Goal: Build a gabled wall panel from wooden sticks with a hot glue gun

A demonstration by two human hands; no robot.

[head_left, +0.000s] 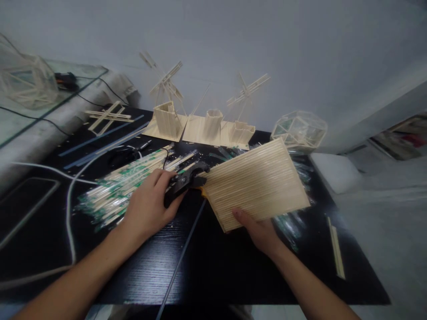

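A flat panel of glued wooden sticks (256, 184) is held tilted above the black table (213, 266). My right hand (260, 231) grips its near edge, thumb on top and fingers underneath. My left hand (150, 204) is closed round a black cutting tool (187, 178) whose jaws meet the panel's left edge. A pile of wrapped chopsticks (123, 184) lies just left of that hand.
Stick windmill models (203, 120) stand at the table's far edge, with a stick polyhedron (298, 129) to their right. White cables (70, 195) and long blue strips (100, 142) lie at the left. A thin rod (182, 258) crosses the near table. Loose sticks (335, 246) lie right.
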